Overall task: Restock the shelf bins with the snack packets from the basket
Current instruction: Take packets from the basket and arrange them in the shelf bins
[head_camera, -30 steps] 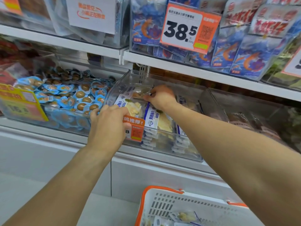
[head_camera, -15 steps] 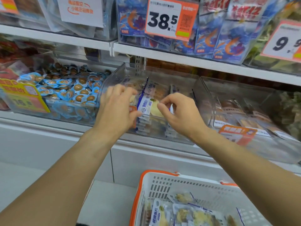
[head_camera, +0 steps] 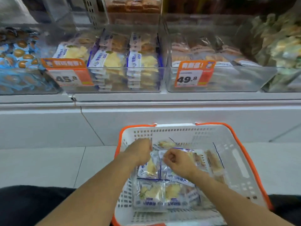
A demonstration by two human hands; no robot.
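A white basket [head_camera: 239, 162] with an orange rim stands on the floor below the shelf and holds several clear snack packets [head_camera: 151, 194] with blue-and-white labels. Both my hands are down inside it. My left hand [head_camera: 140, 151] is curled shut on the top edge of one packet [head_camera: 149, 168]. Just to its right, my right hand [head_camera: 178, 160] is closed on the edge of another packet [head_camera: 172, 176]. Above, a clear shelf bin [head_camera: 123, 68] with a 45.8 price tag holds three rows of the same packets [head_camera: 112, 60].
Right of that bin is a clear bin [head_camera: 236, 79] with a 49.8 tag and brownish packets. A bin of blue egg snacks [head_camera: 17, 54] sits at the left. A white shelf ledge [head_camera: 146, 101] runs across. My dark-clothed knees [head_camera: 24, 206] flank the basket.
Both hands have left the 45.8 bin and dropped into the basket, closing on packets. The view has tilted down, so the upper shelf is out of sight.
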